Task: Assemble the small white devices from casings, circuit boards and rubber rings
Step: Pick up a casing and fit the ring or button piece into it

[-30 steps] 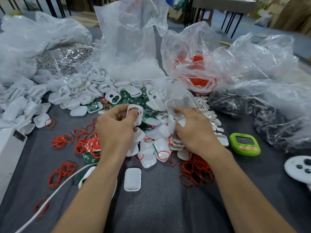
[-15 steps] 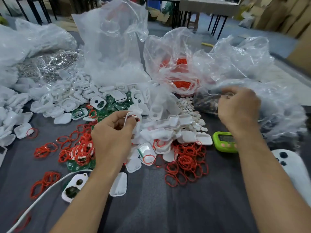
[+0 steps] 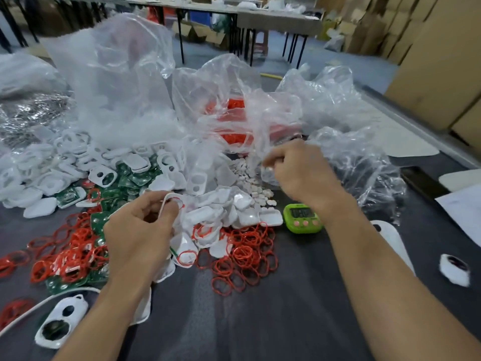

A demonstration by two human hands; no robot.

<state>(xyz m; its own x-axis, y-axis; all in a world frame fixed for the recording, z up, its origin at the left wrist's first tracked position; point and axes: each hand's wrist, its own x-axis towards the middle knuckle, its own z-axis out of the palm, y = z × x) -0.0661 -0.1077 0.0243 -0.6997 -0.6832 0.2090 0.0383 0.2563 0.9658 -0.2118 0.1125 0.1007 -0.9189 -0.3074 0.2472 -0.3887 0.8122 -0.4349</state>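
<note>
My left hand [image 3: 140,230] holds a white casing [image 3: 170,200] with a red rubber ring set in it, above a heap of white casings [image 3: 205,217]. My right hand [image 3: 299,170] is pinched over a pile of small white pieces [image 3: 250,178] at the mouth of a clear plastic bag; something small and white shows at its fingertips. Green circuit boards [image 3: 130,178] lie among casings behind my left hand. Loose red rubber rings [image 3: 242,254] spread in front of the heap and to the left [image 3: 67,254].
A green timer [image 3: 302,217] stands by my right wrist. Clear plastic bags [image 3: 117,82] rise at the back, one holding red rings [image 3: 234,108]. A white casing with two holes [image 3: 61,324] lies near the front left. A white cable [image 3: 39,306] crosses the dark table.
My right hand went from the casing heap out to the dark bag on the right, then came back left to the pile of small white pieces. My left hand kept hold of the casing.
</note>
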